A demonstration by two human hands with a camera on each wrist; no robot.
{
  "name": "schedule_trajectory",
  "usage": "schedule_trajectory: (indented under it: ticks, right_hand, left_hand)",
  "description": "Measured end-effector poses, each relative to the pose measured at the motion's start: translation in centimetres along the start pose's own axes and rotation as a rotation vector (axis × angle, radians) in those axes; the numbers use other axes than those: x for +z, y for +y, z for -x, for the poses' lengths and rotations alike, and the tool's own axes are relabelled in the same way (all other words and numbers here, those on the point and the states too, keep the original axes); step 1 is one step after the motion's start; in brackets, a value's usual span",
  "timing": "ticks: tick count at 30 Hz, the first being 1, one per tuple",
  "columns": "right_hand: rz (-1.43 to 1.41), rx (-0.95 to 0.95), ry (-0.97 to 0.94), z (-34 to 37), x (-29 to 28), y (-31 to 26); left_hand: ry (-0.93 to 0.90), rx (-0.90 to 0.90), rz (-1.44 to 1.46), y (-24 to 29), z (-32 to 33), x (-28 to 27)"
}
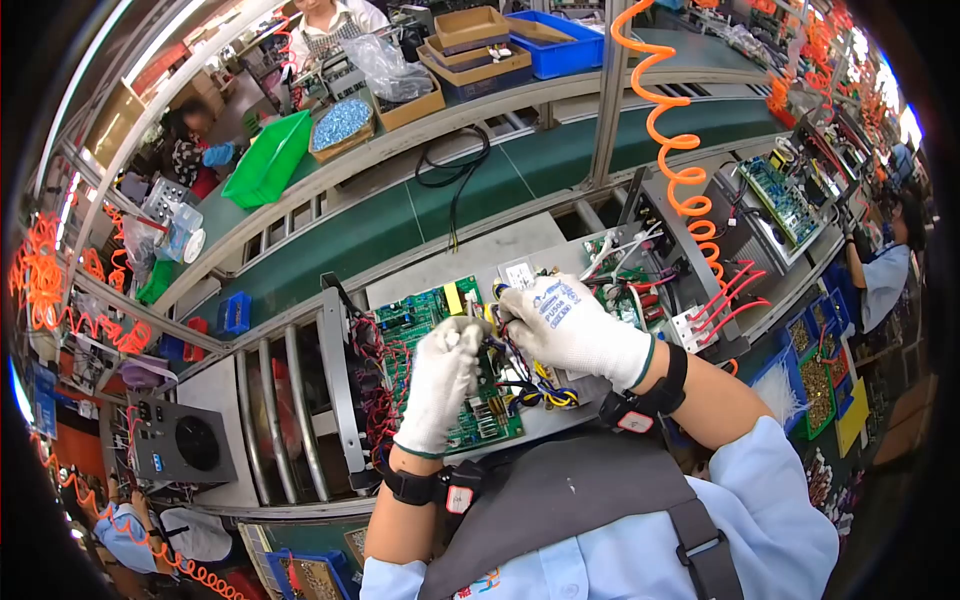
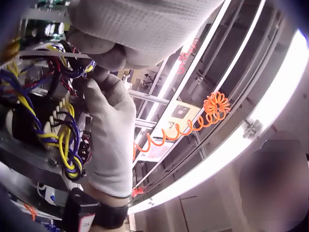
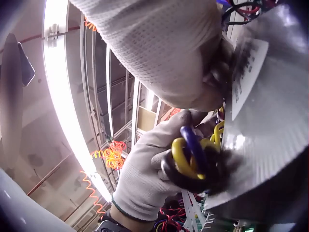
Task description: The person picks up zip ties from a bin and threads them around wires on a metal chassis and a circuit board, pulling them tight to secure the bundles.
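Observation:
Both hands wear white gloves and meet over a green circuit board (image 1: 400,352). The left hand (image 1: 440,385) has curled fingertips pinching a wire bundle; in the left wrist view these wires (image 2: 88,69) are blue, yellow and white. From the other side, the right hand (image 1: 575,325) grips the same bundle, its fingertips close to the left ones. A thin white strip (image 2: 53,54) crosses beside the fingers. Twisted yellow and blue wires (image 3: 186,154) loop in front of the left hand (image 3: 145,169) in the right wrist view. Some fingertips are hidden.
A metal side plate (image 1: 340,380) stands left of the board, with rollers (image 1: 280,420) beyond. At right are red-wired parts (image 1: 700,325) and a hanging orange coiled hose (image 1: 680,140). A black cable (image 1: 455,185) lies on the green bench behind. Other people work around.

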State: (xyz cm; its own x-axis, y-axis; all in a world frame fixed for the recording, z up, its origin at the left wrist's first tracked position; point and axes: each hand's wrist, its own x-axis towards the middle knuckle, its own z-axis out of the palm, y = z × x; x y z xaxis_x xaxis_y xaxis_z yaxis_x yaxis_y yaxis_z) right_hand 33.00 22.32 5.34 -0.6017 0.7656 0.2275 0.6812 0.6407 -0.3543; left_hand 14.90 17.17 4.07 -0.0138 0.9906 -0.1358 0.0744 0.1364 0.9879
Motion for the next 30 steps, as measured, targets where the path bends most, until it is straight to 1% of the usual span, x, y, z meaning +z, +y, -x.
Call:
schedule_trajectory:
  ticks: [1, 2, 3, 4, 7, 8, 11, 12, 14, 15, 16, 17, 19, 20, 23, 24, 27, 28, 30]
  right_hand:
    - [0.012, 0.001, 0.008, 0.1, 0.0, 0.0]
    - [0.026, 0.000, 0.012, 0.1, 0.1, 0.1]
    - [0.034, 0.000, 0.008, 0.4, 0.3, 0.0]
    - [0.015, 0.046, -0.030, 0.5, -0.2, -0.4]
    - [0.111, 0.009, -0.013, 0.9, -0.2, -0.7]
    - [0.120, 0.001, -0.005, 1.0, -0.6, -1.1]
    - [0.192, -0.030, 0.003, 1.3, 0.0, -0.6]
    - [0.192, -0.019, -0.016, 1.3, -0.2, -0.7]
    - [0.188, 0.001, -0.057, 1.3, -0.8, -1.1]
    - [0.211, -0.004, -0.034, 1.5, -0.7, -1.1]
    - [0.235, -0.010, -0.013, 1.7, -0.4, -1.1]
    - [0.258, -0.018, 0.008, 1.8, -0.3, -1.1]
    - [0.256, 0.042, -0.106, 1.4, -0.3, -1.3]
    - [0.259, 0.070, -0.159, 1.0, -0.4, -1.4]
    - [0.147, 0.025, 0.001, 1.5, -0.1, -0.6]
    - [0.081, 0.069, -0.045, 1.5, -0.3, -0.5]
    - [0.169, 0.064, 0.041, 1.8, -0.1, -0.6]
    - [0.271, 0.063, 0.073, 1.9, 0.0, -0.5]
    - [0.291, 0.066, 0.035, 1.8, 0.0, -0.5]
  left_hand:
    - [0.049, -0.009, 0.011, -0.4, -0.4, -0.7]
    - [0.147, 0.032, -0.271, 0.0, -0.9, -1.1]
    - [0.197, 0.143, -0.657, -0.5, -1.1, -1.9]
    - [0.164, 0.141, -0.751, -1.0, -1.1, -2.3]
    - [0.034, 0.148, -0.956, -0.7, -0.9, -2.1]
    - [0.024, 0.293, -0.975, -1.3, -1.0, -2.0]
    - [-0.028, 0.126, -0.848, -0.4, -1.3, -0.8]
    - [-0.051, 0.103, -0.805, -0.2, -1.5, -0.6]
    - [-0.119, 0.036, -0.638, -1.1, -2.6, -1.1]
    - [-0.152, 0.002, -0.554, -1.4, -3.0, -1.3]
    - [-0.195, -0.152, -0.368, 1.2, -2.0, -0.7]
    - [-0.240, -0.169, -0.286, 1.1, -2.2, -0.8]
    - [-0.326, -0.201, -0.118, 0.8, -2.4, -1.3]
    - [-0.313, -0.235, -0.140, 1.1, -2.4, -1.2]
    - [-0.355, -0.137, -0.353, 0.7, -3.1, -1.1]
    - [-0.346, -0.126, -0.471, 1.0, -3.3, -0.9]
    - [-0.297, -0.009, -0.665, 0.5, -3.9, -0.7]
    - [-0.323, -0.015, -0.640, 1.0, -3.9, -0.7]
    - [-0.385, -0.050, -0.532, 0.4, -4.7, -0.7]
